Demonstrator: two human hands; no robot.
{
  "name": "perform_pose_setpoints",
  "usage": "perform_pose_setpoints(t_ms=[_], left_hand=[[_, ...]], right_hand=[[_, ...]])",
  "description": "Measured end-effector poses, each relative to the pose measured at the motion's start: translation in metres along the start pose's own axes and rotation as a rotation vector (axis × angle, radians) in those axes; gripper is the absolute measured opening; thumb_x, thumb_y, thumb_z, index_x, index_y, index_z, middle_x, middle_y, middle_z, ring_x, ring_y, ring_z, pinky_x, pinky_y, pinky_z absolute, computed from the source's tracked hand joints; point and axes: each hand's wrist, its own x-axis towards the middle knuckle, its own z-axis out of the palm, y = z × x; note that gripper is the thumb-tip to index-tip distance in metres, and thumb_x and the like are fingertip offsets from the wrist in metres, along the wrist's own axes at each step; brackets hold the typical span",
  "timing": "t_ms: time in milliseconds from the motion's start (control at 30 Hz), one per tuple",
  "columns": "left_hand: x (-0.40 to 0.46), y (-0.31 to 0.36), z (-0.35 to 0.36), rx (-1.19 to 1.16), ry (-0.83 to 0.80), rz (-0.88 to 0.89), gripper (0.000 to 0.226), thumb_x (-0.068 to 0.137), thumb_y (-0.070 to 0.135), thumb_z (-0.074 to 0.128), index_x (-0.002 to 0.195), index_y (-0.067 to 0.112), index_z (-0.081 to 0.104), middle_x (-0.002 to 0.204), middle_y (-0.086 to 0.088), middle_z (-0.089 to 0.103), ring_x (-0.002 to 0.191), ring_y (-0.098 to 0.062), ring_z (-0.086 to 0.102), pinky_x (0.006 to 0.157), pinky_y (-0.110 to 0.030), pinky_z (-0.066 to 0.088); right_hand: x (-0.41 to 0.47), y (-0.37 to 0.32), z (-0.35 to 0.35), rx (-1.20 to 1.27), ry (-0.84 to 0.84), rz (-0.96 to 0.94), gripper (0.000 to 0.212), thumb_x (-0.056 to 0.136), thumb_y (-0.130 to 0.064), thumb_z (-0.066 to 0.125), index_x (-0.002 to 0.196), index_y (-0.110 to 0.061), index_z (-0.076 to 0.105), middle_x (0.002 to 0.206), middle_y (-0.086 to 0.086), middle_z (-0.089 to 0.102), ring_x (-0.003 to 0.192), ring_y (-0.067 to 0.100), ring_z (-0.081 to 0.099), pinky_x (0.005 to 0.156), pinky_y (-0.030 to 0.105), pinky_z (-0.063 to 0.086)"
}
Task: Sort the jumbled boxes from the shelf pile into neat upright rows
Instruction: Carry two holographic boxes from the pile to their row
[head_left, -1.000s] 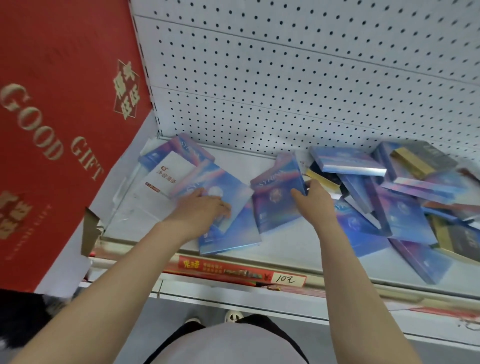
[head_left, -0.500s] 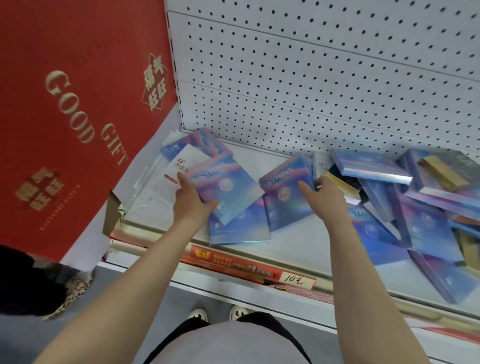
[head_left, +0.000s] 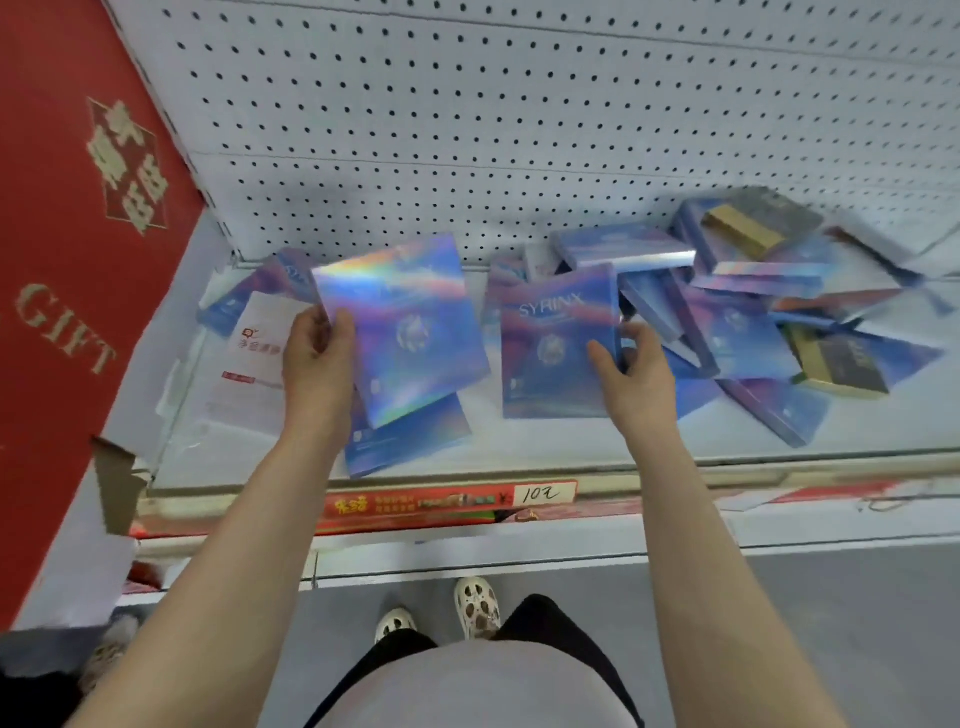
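Head view of a shop shelf (head_left: 597, 457) during sorting. The left hand (head_left: 317, 358) is clamped on the left edge of a holographic box (head_left: 410, 332), thumb on the face and fingers behind, and holds it tilted up off the shelf — a grip that leaves the bottom edge free to be stood down. Beneath this hand lies another blue box (head_left: 410, 441), flat, and just to the hand's left a white leaflet (head_left: 254, 353) rests on the shelf floor.

The right hand (head_left: 639, 379) grips the right edge of a SYRINX box (head_left: 556, 343), thumb across the front; the box appears raised toward upright with its printed face to the camera, probably so the label reads outward once it stands in a row. The two hands are well apart, each with its own box.

To the right of the right hand lies the pile (head_left: 769, 312) — blue boxes and a few gold-and-black boxes (head_left: 841, 364) lying crossed and overlapping at all angles, some leaning against the pegboard back (head_left: 519, 130). No upright row is visible; the task reads as barely begun. To the left of the left hand stands a red gift carton (head_left: 78, 260), closing off that end of the shelf. A price strip (head_left: 452, 501) runs along the shelf's front lip, below both wrists.
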Motion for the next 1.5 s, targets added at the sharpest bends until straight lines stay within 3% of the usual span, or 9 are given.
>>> perform_pose_setpoints(t_ms=[100, 267, 367, 433, 567, 733, 1000, 1233, 1500], left_hand=[[-0.006, -0.005, 0.019, -0.017, -0.110, -0.018, 0.019, 0.095, 0.037, 0.054, 0.080, 0.029, 0.064, 0.082, 0.009, 0.061, 0.081, -0.013, 0.051, 0.076, -0.033, 0.043], [-0.033, -0.021, 0.062, 0.047, -0.319, -0.070, 0.024, 0.096, 0.031, 0.058, 0.073, 0.022, 0.061, 0.066, 0.015, 0.058, 0.073, -0.009, 0.047, 0.072, -0.031, 0.040], [-0.055, -0.027, 0.085, 0.074, -0.447, -0.118, 0.025, 0.078, 0.050, 0.065, 0.072, 0.026, 0.068, 0.082, -0.002, 0.061, 0.083, -0.020, 0.050, 0.078, -0.041, 0.043], [-0.072, -0.029, 0.101, 0.100, -0.525, -0.125, 0.025, 0.073, 0.053, 0.066, 0.072, 0.028, 0.068, 0.088, -0.006, 0.060, 0.086, -0.021, 0.050, 0.079, -0.042, 0.042], [-0.124, -0.025, 0.145, 0.104, -0.601, -0.110, 0.017, 0.085, 0.036, 0.064, 0.072, 0.026, 0.068, 0.083, 0.004, 0.065, 0.086, -0.019, 0.054, 0.082, -0.037, 0.044], [-0.199, -0.041, 0.216, 0.107, -0.683, -0.121, 0.016, 0.087, 0.033, 0.062, 0.075, 0.023, 0.067, 0.085, 0.003, 0.066, 0.084, -0.019, 0.056, 0.081, -0.038, 0.046], [-0.349, -0.069, 0.353, 0.089, -0.824, -0.162, 0.017, 0.099, 0.023, 0.053, 0.084, 0.021, 0.061, 0.083, 0.006, 0.067, 0.068, -0.005, 0.061, 0.068, -0.023, 0.051], [-0.414, -0.075, 0.452, 0.140, -0.964, -0.136, 0.018, 0.083, 0.046, 0.060, 0.074, 0.033, 0.070, 0.097, -0.007, 0.070, 0.090, -0.025, 0.064, 0.088, -0.049, 0.052], [-0.453, -0.106, 0.608, 0.097, -0.973, -0.170, 0.019, 0.097, 0.026, 0.057, 0.079, 0.020, 0.060, 0.079, 0.004, 0.065, 0.069, -0.010, 0.060, 0.069, -0.027, 0.050]], right_hand=[[-0.023, 0.018, -0.022, 0.141, 0.093, 0.133, 0.036, 0.089, -0.034, 0.065, 0.113, -0.012, 0.052, 0.090, 0.009, 0.059, 0.081, 0.026, 0.055, 0.068, 0.031, 0.040], [-0.067, 0.058, -0.061, 0.347, 0.292, 0.307, 0.028, 0.075, -0.044, 0.063, 0.096, -0.027, 0.053, 0.097, 0.017, 0.065, 0.086, 0.031, 0.063, 0.078, 0.041, 0.052], [-0.091, 0.079, -0.085, 0.411, 0.422, 0.335, 0.029, 0.081, -0.034, 0.065, 0.103, -0.019, 0.054, 0.090, 0.007, 0.060, 0.075, 0.015, 0.056, 0.066, 0.024, 0.044], [-0.105, 0.095, -0.102, 0.450, 0.476, 0.354, 0.029, 0.079, -0.036, 0.063, 0.103, -0.023, 0.055, 0.084, -0.001, 0.060, 0.072, 0.013, 0.055, 0.064, 0.023, 0.043], [-0.130, 0.129, -0.140, 0.486, 0.542, 0.407, 0.016, 0.075, -0.042, 0.064, 0.088, -0.042, 0.056, 0.087, 0.000, 0.065, 0.079, 0.019, 0.061, 0.071, 0.034, 0.046], [-0.156, 0.180, -0.213, 0.488, 0.597, 0.409, 0.014, 0.079, -0.037, 0.064, 0.092, -0.037, 0.057, 0.076, -0.006, 0.059, 0.073, 0.015, 0.056, 0.068, 0.033, 0.044], [-0.194, 0.278, -0.356, 0.443, 0.703, 0.453, 0.020, 0.083, -0.032, 0.065, 0.102, -0.030, 0.058, 0.082, -0.005, 0.059, 0.072, 0.011, 0.051, 0.069, 0.028, 0.042], [-0.190, 0.343, -0.445, 0.489, 0.826, 0.507, 0.020, 0.078, -0.038, 0.066, 0.096, -0.034, 0.058, 0.083, -0.005, 0.063, 0.076, 0.012, 0.055, 0.073, 0.033, 0.045], [-0.127, 0.421, -0.541, 0.519, 0.928, 0.515, 0.016, 0.078, -0.035, 0.066, 0.093, -0.035, 0.059, 0.086, 0.001, 0.062, 0.080, 0.017, 0.057, 0.072, 0.036, 0.044]])
